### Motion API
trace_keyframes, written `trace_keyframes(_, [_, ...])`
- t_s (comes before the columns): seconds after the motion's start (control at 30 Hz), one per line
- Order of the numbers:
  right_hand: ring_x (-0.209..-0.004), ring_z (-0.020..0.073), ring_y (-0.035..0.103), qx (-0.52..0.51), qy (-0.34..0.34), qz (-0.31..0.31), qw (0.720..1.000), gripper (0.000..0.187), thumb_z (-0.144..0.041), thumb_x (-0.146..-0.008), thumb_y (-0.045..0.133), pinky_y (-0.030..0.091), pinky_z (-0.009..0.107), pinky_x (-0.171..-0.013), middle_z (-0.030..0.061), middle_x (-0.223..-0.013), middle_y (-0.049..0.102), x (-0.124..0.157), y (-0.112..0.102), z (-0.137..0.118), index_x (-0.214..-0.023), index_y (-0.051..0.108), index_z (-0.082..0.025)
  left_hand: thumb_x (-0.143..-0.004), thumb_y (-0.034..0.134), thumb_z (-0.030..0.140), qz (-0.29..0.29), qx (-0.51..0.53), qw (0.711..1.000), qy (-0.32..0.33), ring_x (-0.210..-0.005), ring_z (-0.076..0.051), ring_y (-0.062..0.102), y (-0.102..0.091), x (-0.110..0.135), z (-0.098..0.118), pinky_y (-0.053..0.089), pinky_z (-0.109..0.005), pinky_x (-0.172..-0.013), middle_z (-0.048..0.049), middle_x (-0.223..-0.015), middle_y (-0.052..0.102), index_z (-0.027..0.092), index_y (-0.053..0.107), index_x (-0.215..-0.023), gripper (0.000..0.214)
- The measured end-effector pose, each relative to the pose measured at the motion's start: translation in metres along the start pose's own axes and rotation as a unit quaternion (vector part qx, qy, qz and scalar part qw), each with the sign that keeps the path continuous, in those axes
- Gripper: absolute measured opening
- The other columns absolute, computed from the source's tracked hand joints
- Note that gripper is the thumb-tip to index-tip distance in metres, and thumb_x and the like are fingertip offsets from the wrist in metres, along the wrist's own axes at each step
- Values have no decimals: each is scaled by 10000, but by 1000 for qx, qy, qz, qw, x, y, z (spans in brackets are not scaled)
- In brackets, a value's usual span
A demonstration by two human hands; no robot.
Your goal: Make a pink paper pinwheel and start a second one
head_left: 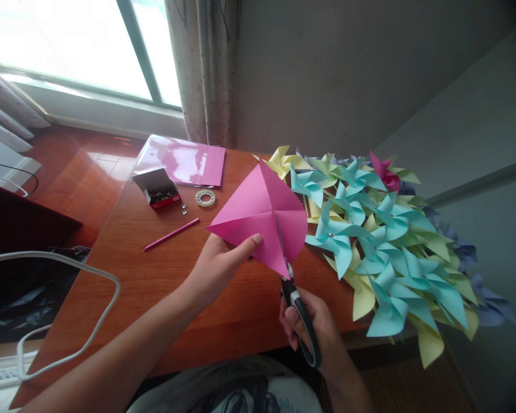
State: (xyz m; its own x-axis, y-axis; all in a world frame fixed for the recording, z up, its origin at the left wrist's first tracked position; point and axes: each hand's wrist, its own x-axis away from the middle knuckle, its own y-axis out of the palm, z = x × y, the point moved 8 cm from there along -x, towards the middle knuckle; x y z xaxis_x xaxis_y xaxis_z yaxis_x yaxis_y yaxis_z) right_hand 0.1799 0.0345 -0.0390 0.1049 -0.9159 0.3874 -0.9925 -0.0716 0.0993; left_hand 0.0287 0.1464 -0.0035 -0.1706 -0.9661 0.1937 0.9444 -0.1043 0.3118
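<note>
A square of pink paper with crossing creases is held up above the desk. My left hand pinches its lower left part, thumb on top and fingers hidden underneath. In my right hand are black-and-grey scissors, my fingers wrapped round the handles. Their blades lie along a crease at the paper's near corner, where a slit runs up toward the middle. Part of the blades is hidden by the paper.
On the wooden desk are a pink stick, an open box of small metal pieces, a tape roll and a plastic sleeve of pink paper. Several paper pinwheels crowd the right side. A white cable loops at left.
</note>
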Motion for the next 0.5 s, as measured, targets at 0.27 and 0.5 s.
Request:
trace_keyframes(0.27, [-395,58,397,-5,13,17,1000,476,-617,-792,724,294,176,-380,-74,-519,464,-1,-3,6,-800,543,-177,-774,766,314,0,-2,1000,2,-615,-141,574,-1,-1,-1,442,-238,-556,-1,-679,653,149,647,-771,203])
trace_keyframes(0.5, [-410,63,409,-4,18,1,1000,497,-646,-796,703,299,186,-400,-69,-537,468,0,0,5,-789,523,-183,-787,768,296,-11,16,1000,2,-610,-120,554,-1,-1,-2,433,-224,-557,12,-675,636,143,644,-792,197])
